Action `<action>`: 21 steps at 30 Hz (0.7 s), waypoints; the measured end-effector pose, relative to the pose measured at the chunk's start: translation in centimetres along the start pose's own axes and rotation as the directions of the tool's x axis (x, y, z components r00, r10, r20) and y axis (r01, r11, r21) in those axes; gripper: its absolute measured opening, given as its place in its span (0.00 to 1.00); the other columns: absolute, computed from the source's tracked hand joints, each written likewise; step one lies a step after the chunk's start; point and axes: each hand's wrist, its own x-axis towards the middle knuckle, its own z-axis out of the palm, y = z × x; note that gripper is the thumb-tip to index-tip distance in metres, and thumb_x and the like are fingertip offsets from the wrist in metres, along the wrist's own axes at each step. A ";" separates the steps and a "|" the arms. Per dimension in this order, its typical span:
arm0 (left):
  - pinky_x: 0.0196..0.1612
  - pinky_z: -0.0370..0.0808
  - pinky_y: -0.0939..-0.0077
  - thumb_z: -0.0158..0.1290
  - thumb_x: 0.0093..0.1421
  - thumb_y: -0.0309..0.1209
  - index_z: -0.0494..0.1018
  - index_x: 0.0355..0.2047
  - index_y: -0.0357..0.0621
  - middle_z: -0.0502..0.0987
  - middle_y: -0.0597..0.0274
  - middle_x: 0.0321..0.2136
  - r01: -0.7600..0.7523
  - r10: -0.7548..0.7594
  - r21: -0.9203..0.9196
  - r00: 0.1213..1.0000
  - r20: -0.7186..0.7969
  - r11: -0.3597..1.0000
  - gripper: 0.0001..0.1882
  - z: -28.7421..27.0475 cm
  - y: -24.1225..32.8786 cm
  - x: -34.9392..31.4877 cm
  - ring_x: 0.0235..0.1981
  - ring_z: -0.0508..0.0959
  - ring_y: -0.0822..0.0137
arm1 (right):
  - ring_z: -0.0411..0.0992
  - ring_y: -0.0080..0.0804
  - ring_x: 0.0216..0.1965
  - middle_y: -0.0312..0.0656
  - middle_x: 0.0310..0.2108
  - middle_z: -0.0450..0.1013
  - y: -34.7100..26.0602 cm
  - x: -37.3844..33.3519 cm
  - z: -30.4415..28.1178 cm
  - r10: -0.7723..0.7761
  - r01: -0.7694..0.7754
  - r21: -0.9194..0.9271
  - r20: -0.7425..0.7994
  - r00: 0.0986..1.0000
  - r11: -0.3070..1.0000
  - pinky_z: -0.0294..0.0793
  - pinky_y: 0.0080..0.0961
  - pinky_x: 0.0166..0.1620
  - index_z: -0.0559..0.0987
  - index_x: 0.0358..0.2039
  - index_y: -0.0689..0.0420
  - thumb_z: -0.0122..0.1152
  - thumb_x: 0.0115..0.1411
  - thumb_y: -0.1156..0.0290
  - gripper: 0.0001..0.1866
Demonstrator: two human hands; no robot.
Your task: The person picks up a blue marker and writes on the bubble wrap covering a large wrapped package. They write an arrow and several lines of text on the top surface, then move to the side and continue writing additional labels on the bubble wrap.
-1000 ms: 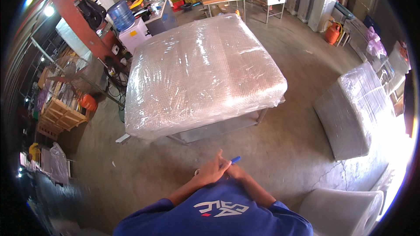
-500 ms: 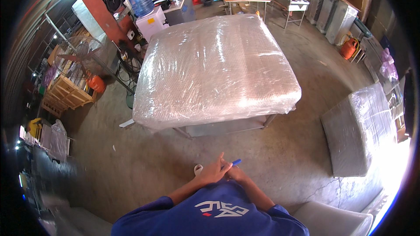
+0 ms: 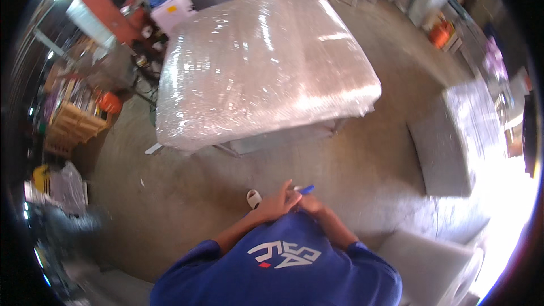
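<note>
Plastic-wrapped mattress (image 3: 260,65) beyond hands (image 3: 289,203) with blue pen (image 3: 306,190).

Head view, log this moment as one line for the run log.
left hand: at blue pen, meeting right hand | right hand: holds blue pen | ahead: plastic-wrapped mattress on concrete floor
</note>
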 end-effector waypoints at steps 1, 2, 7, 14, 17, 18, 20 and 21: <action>0.57 0.72 0.48 0.48 0.69 0.58 0.52 0.72 0.37 0.78 0.32 0.49 -0.030 0.029 -0.017 1.000 -0.010 0.999 0.44 0.2 0.0 0.1 0.53 0.78 0.35 | 0.79 0.35 0.42 0.46 0.39 0.81 -0.4 -0.5 0.0 0.055 -0.055 -0.021 -0.014 0.998 0.998 0.78 0.35 0.46 0.78 0.55 0.59 0.40 0.75 0.46 0.30; 0.56 0.73 0.48 0.49 0.69 0.56 0.52 0.72 0.38 0.80 0.34 0.47 -0.059 0.059 -0.035 0.998 -0.025 0.998 0.43 0.5 0.0 0.2 0.52 0.79 0.38 | 0.79 0.35 0.42 0.46 0.39 0.80 -0.9 -0.9 0.2 0.097 -0.100 -0.054 -0.045 0.994 0.994 0.78 0.35 0.45 0.79 0.54 0.58 0.42 0.73 0.45 0.31; 0.59 0.71 0.51 0.54 0.68 0.50 0.55 0.71 0.39 0.81 0.36 0.46 -0.026 0.026 -0.060 1.000 -0.011 0.998 0.40 0.9 -0.7 0.3 0.50 0.81 0.41 | 0.78 0.33 0.39 0.45 0.36 0.80 -3.2 -1.7 1.2 0.147 -0.157 -0.061 -0.148 0.978 0.986 0.76 0.35 0.43 0.83 0.47 0.57 0.51 0.67 0.39 0.32; 0.67 0.58 0.39 0.61 0.61 0.52 0.59 0.71 0.43 0.52 0.31 0.70 -0.164 0.390 0.632 0.890 -0.237 0.757 0.45 -10.0 1.7 3.8 0.70 0.55 0.32 | 0.70 0.34 0.20 0.40 0.18 0.69 -1.7 -4.3 -4.3 0.337 0.122 0.555 -0.650 0.682 0.823 0.70 0.33 0.27 0.76 0.26 0.56 0.54 0.67 0.54 0.19; 0.70 0.51 0.34 0.63 0.55 0.59 0.53 0.74 0.48 0.45 0.32 0.73 -0.071 0.593 0.822 0.728 -0.344 0.564 0.54 -15.8 4.6 7.8 0.73 0.47 0.31 | 0.67 0.35 0.16 0.36 0.15 0.62 -0.3 -7.2 -8.6 0.479 0.158 0.621 -0.719 0.503 0.768 0.70 0.35 0.24 0.70 0.21 0.52 0.55 0.65 0.53 0.20; 0.70 0.48 0.32 0.62 0.53 0.64 0.49 0.76 0.50 0.42 0.33 0.74 -0.028 0.536 0.811 0.763 -0.361 0.585 0.59 -17.4 5.4 9.6 0.75 0.42 0.33 | 0.67 0.35 0.16 0.36 0.15 0.61 -0.1 -8.1 -9.6 0.415 0.228 0.583 -0.754 0.509 0.780 0.70 0.35 0.24 0.69 0.21 0.51 0.56 0.65 0.52 0.21; 0.71 0.45 0.30 0.60 0.51 0.70 0.46 0.77 0.51 0.39 0.35 0.75 0.002 0.568 0.845 0.740 -0.361 0.535 0.63 -19.2 6.3 12.9 0.76 0.38 0.36 | 0.67 0.34 0.16 0.36 0.15 0.61 0.1 -10.1 -10.8 0.383 0.257 0.522 -0.813 0.438 0.814 0.70 0.35 0.25 0.68 0.20 0.51 0.56 0.64 0.52 0.21; 0.71 0.44 0.30 0.60 0.51 0.70 0.47 0.76 0.52 0.40 0.36 0.75 0.021 0.582 0.867 0.733 -0.352 0.498 0.62 -19.7 6.3 14.3 0.76 0.40 0.37 | 0.67 0.34 0.16 0.35 0.15 0.61 0.2 -11.1 -11.1 0.375 0.266 0.501 -0.833 0.407 0.824 0.70 0.35 0.25 0.67 0.19 0.51 0.56 0.64 0.52 0.22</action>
